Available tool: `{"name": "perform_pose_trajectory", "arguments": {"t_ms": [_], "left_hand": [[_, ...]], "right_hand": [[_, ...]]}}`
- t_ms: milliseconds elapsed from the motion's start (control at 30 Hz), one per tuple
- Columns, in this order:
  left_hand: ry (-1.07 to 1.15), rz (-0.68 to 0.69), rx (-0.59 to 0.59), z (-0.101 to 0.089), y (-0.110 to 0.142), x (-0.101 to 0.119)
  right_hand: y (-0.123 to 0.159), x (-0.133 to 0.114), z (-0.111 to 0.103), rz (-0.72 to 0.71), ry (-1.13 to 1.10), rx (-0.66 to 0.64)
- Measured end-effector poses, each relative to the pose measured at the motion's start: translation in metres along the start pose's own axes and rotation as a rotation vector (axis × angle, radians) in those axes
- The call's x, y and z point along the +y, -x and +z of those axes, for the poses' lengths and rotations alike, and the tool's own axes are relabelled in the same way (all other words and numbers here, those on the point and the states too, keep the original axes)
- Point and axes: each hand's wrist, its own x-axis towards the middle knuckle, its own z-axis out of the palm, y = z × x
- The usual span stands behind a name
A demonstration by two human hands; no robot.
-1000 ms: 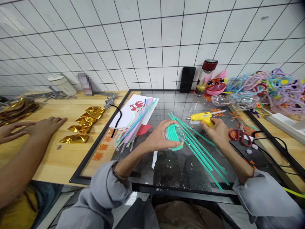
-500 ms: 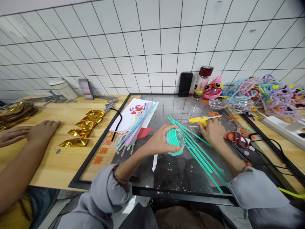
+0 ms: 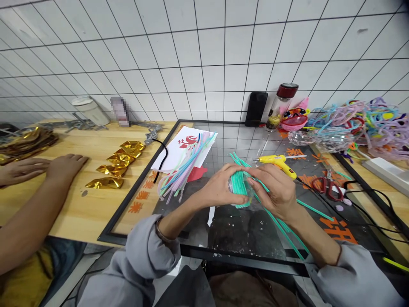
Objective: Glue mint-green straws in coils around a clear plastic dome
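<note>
While a pile of gold foil [image 3: 27, 143] runs out of sight at far left, a co-worker's hand [image 3: 65, 168] rests on the wood near it; the person's other hand lies beside it, its arm cropped by the edge of view. Against the wall leans a pale cup [image 3: 91, 111]; next to it, a pixelated object [image 3: 120, 111], unreadable. Twisted gold pieces [image 3: 123, 157] lie in a slanting row. On the dark glassy board [image 3: 230, 145], a bundle of pastel strips [image 3: 182, 164] covers part of a white sheet [image 3: 169, 151].

Centre: the left hand [image 3: 220, 187] is clamped on a green-wrapped clear ball [image 3: 239, 187], thumb on the near side; the ball sits between both hands. The right hand [image 3: 276, 187] has thumb and forefinger close together at the ball's right edge; I cannot tell whether they pinch anything. That hand masks the middle of the loose green strips [image 3: 295, 247], which show above and below it.

Just beyond it lies a yellow glue gun [image 3: 273, 160]. Farther right: red-handled scissors [image 3: 327, 183], a heap of pastel strands [image 3: 380, 123] too tangled to separate, and a white power strip [image 3: 388, 172], cut off.
</note>
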Motion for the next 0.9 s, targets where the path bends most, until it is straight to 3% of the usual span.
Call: {"name": "perform_pose_trajectory", "arguments": {"t_ms": [100, 333, 600, 900], "left_hand": [[0.011, 0.011, -0.001, 0.0, 0.0, -0.001], [0.043, 0.028, 0.011, 0.0, -0.001, -0.003], [0.038, 0.016, 0.009, -0.002, -0.001, -0.002], [0.043, 0.018, 0.019, -0.001, 0.0, -0.002]], "right_hand": [[0.003, 0.004, 0.003, -0.029, 0.002, 0.021], [0.008, 0.002, 0.001, 0.144, -0.179, 0.036], [0.017, 0.003, 0.003, 0.228, -0.277, 0.038], [0.02, 0.005, 0.005, 0.208, -0.288, 0.037]]}}
